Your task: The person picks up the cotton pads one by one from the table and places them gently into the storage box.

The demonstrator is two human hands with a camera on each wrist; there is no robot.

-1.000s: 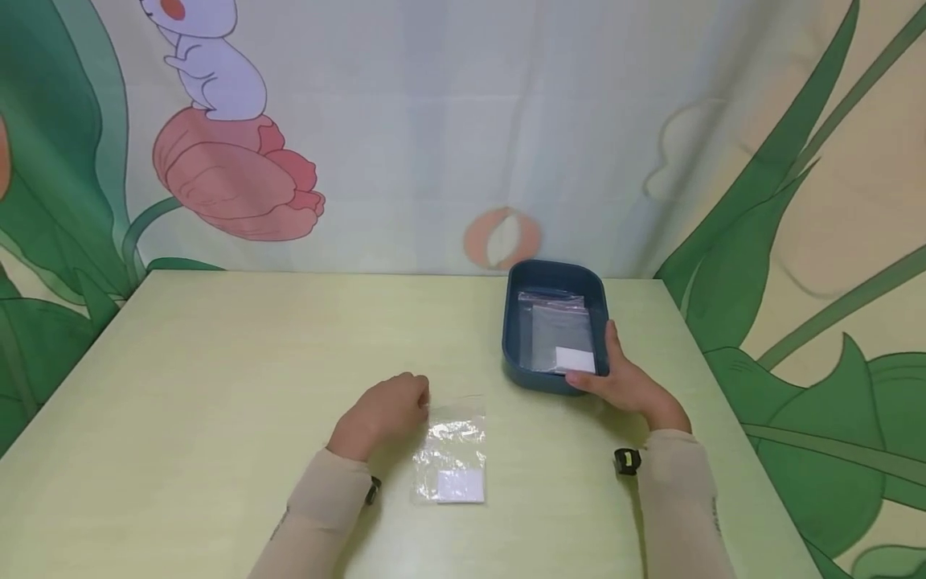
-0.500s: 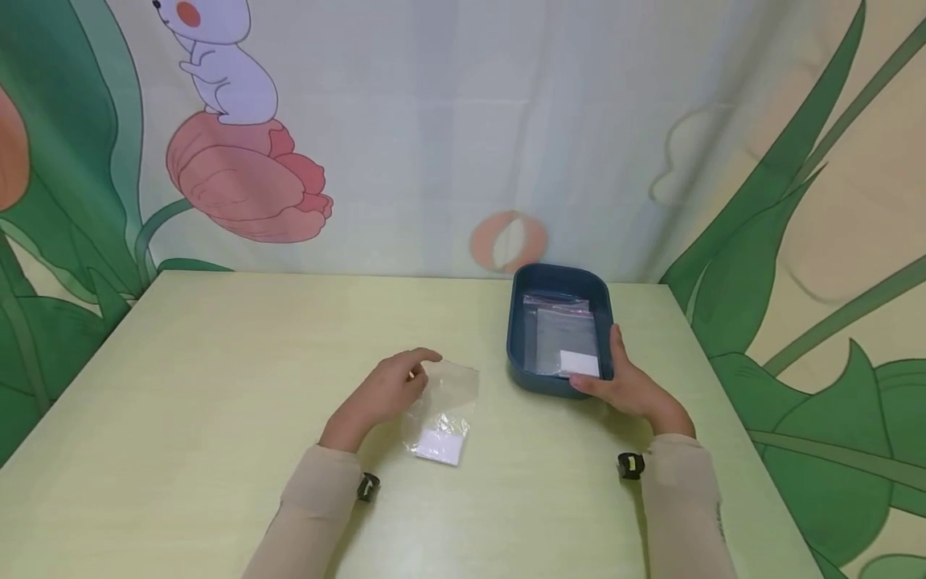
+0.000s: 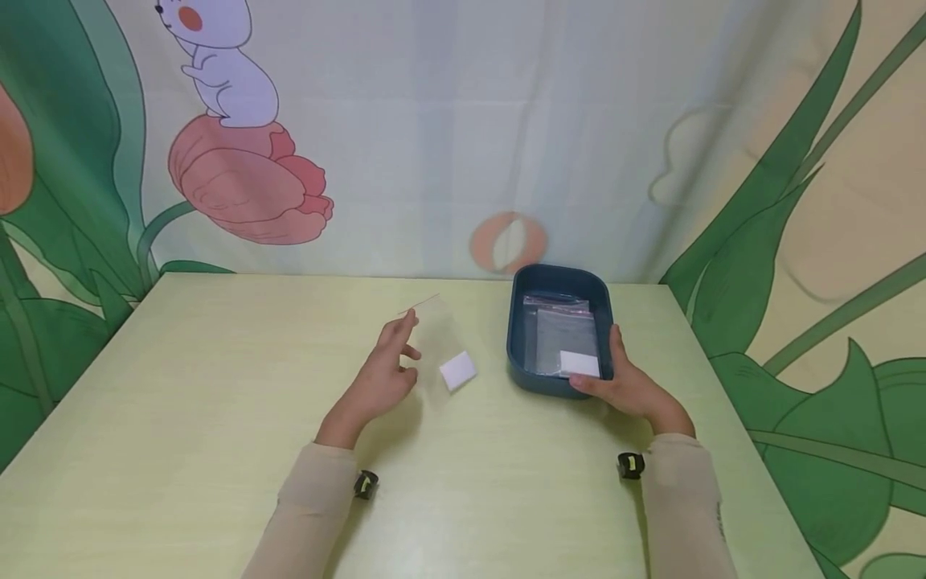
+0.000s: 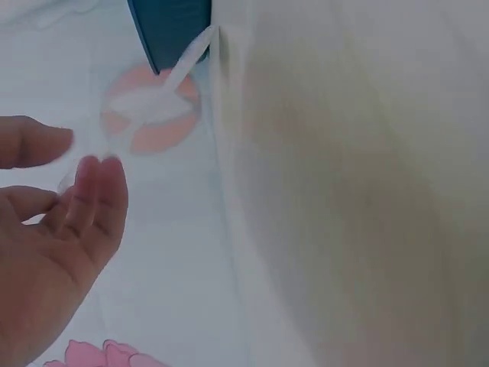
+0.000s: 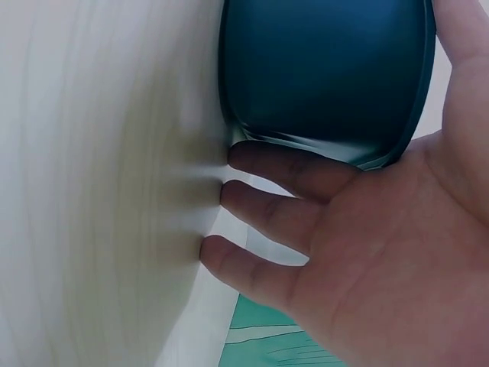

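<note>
My left hand (image 3: 387,362) holds a clear zip bag (image 3: 434,334) by its left side, in the air above the table. The bag has a thin red line along its top edge and a white label (image 3: 458,371) at its lower end. In the left wrist view the bag (image 4: 191,57) shows nearly edge-on beyond the fingertips, partly blurred. My right hand (image 3: 633,390) grips the near right corner of a dark blue box (image 3: 515,322), thumb at the front rim, index finger along its right side. The other fingers (image 5: 271,210) stretch below the box corner, close to the table.
Inside the box lie overlapping clear zip bags (image 3: 567,330), the top one with a white label. The pale table (image 3: 217,402) ends at the back against a printed cloth curtain (image 3: 405,161), close behind the box.
My left hand has lifted the zip bag off the table and moved it away from the body, the bag tilting as it rises. The right hand stays at the box.
</note>
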